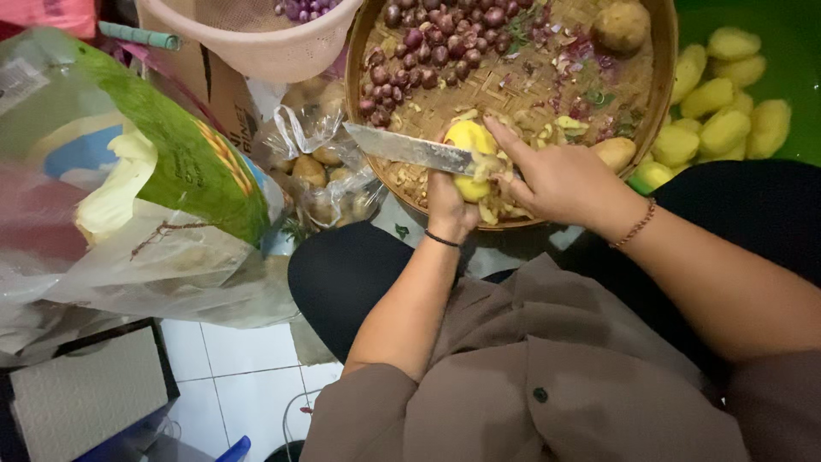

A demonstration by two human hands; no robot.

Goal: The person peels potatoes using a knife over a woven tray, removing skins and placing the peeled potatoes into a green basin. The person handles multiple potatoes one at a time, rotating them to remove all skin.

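My left hand (451, 205) grips a half-peeled yellow potato (469, 150) over the near edge of the woven tray (663, 77). My right hand (556, 180) is closed on the knife (410, 150), blade lying against the potato. Shallots (436, 38) sit farther back on the tray.

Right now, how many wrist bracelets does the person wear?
2: a thin black bracelet on the left wrist, and a beaded bracelet on the right wrist. None seems hidden.
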